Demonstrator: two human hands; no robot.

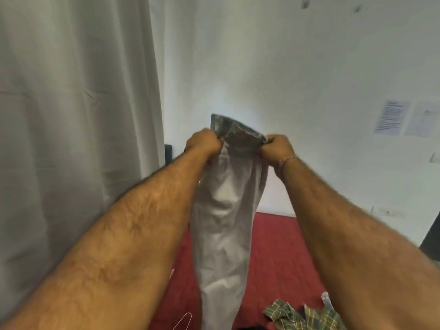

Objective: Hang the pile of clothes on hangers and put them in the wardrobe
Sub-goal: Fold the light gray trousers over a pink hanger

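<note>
A pale curtain (71, 115) is seen covering the left side, folds hanging down past the left forearm. A white wall (309, 67) fills the rest of the background; two printed paper sheets (392, 117) are stuck on it at the right, text too blurred to read. A dark object (168, 153) is partly seen at the curtain's edge, behind the left wrist; what it is cannot be told. A bed with a red cover (281, 253) is seen below, its far edge meeting the wall. Near the bottom edge of the bed cover, a green checked shirt (300, 315) is lain crumpled toward the right, partly hidden by the right forearm. A thin wire hanger (183, 321) is seen on the cover at the bottom, just left of the hanging cloth. Another dark shape (431, 239) is cut off at the right edge.

Light grey trousers (223, 222) are held up in the air over the bed, between both forearms, hanging straight down and blocking the middle of the bed cover. The upper end is folded over, a darker patterned inner side showing above the hands. The left hand (202, 144) is curled tight, its fingers (215, 144) closed around the cloth's left top edge. The right hand (277, 146) is likewise curled, its fingers (266, 145) pinching the right top edge. A thin bracelet (287, 160) is worn on the right wrist. The cloth's top is stretched between the two grips; the bottom end runs out of view.
</note>
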